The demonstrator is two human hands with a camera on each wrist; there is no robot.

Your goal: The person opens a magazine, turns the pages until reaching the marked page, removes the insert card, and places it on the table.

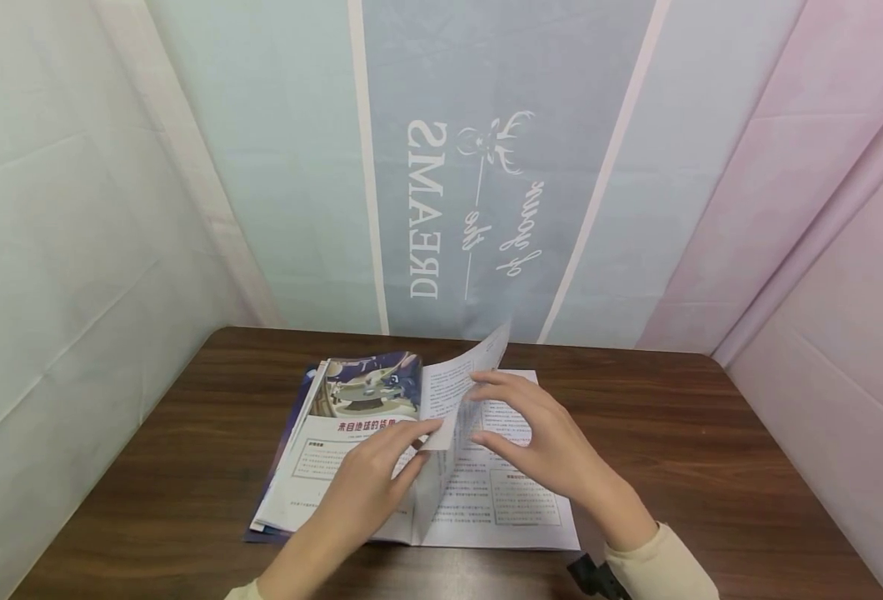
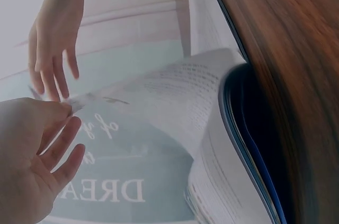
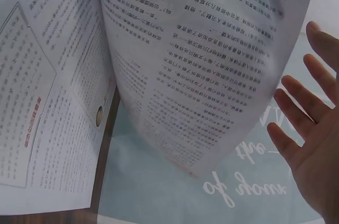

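An open magazine (image 1: 520, 533) lies on the table, its left side showing a colour picture and red title characters. One printed page (image 1: 447, 387) stands raised and curved over the fold. My left hand (image 1: 370, 479) pinches that page by its near corner between thumb and fingers. Across from it, my right hand (image 1: 550, 429) is spread beside the page's outer edge, thumb and fingers apart. From the right wrist view, the raised page (image 3: 212, 65) is covered in dense text, with the loose fingers of the right hand (image 3: 310, 113) alongside its edge.
The dark wood-grain table (image 1: 659, 433) extends on both sides of the magazine. Behind it hangs a pastel curtain (image 1: 306, 167) with mirrored lettering, and pale fabric walls (image 1: 44, 250) close in the sides. A black strap (image 1: 597, 577) is at the right wrist.
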